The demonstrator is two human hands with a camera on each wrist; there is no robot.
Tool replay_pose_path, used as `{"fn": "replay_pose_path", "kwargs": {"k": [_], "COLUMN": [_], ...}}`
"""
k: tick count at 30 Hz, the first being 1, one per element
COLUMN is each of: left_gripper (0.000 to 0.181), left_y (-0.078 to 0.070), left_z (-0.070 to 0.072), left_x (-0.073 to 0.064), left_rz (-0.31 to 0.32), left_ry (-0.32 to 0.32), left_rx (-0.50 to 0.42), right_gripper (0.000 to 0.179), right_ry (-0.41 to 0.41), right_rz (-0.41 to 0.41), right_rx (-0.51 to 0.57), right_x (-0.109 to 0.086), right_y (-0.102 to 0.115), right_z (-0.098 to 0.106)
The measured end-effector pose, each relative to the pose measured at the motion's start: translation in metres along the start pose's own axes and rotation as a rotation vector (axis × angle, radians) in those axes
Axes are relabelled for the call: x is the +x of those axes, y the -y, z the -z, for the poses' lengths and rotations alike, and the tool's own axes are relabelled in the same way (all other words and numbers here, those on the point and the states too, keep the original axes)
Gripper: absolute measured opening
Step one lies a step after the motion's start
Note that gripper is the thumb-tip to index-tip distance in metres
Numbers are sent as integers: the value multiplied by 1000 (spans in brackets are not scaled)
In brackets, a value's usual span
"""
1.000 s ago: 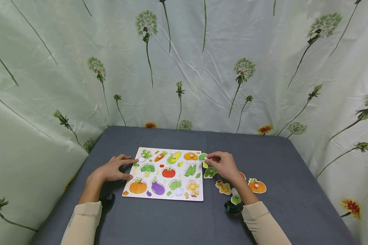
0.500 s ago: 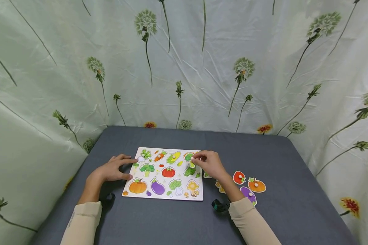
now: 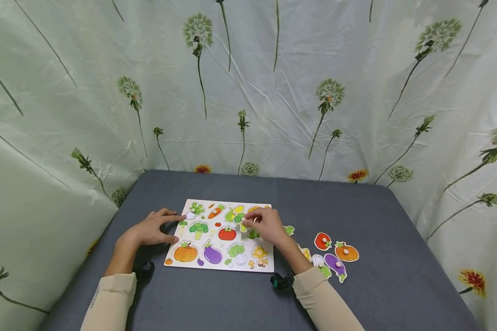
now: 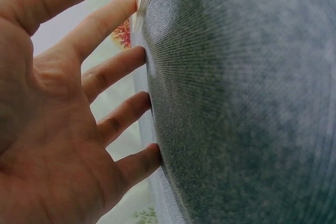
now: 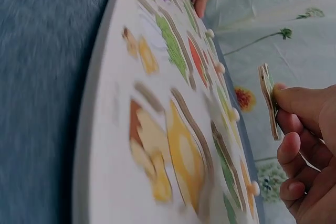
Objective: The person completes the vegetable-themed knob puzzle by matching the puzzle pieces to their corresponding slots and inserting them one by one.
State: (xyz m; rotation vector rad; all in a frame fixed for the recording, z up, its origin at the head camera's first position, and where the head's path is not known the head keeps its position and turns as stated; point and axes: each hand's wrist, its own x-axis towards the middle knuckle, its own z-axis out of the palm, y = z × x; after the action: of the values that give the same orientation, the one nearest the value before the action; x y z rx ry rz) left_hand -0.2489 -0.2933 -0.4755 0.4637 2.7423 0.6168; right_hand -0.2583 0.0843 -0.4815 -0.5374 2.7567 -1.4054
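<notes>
A white puzzle board [image 3: 228, 267] printed with vegetables lies on the table. My left hand [image 3: 153, 228] has its fingers spread at the board's left side, with index finger and thumb touching its edge. In the left wrist view, the other fingers [image 4: 123, 114] reach down to the cloth. My right hand [image 3: 267, 226] pinches a broccoli puzzle piece [image 3: 239, 218] between thumb and fingers. The right wrist view shows this piece [image 5: 269, 100] edge-on, raised above the board. Knobbed pieces, including a carrot [image 3: 216, 211] and corn [image 3: 234, 213], sit in the board's top row.
Right of the board lie loose pieces: a tomato [image 3: 323, 241], a pumpkin [image 3: 346, 252], an eggplant [image 3: 335, 265], a bok choy [image 3: 324, 269], a partly hidden yellow piece [image 3: 305, 252] and a green one [image 3: 289, 230]. A dandelion-print curtain [image 3: 273, 115] hangs behind the grey table [image 3: 215, 299].
My right hand has carried the broccoli piece leftward from the board's right edge to over its upper middle. The left hand stays where it was. The loose tomato and eggplant have come into view.
</notes>
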Motion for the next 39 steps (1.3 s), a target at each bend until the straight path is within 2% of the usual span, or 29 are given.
{"fn": "replay_pose_path", "kwargs": {"k": [12,16,21,24,33,39], "left_gripper": [75,76,76,75,75,75], "left_y": [2,1,-1,0,2,2], "left_z": [-2,-2,-2,-2,-1,1], "left_x": [0,2,5,5,3,3], "left_rz": [8,12,11,17,15,20], "left_ry": [8,11,14,16,13,11], "left_rx": [7,8,5,6,9,8], "right_gripper": [12,13,10,11,12,12], "right_ry": [76,99,93,96,80,85], "right_rz": [40,11,-46,-53,-32,20], "right_rx": [76,105,131,138,147,138], "right_x": [10,13,16,19,26,30], "right_y": [19,25,32,36,42,43], "right_z": [-33,-43,-54,-62,-85,-98]}}
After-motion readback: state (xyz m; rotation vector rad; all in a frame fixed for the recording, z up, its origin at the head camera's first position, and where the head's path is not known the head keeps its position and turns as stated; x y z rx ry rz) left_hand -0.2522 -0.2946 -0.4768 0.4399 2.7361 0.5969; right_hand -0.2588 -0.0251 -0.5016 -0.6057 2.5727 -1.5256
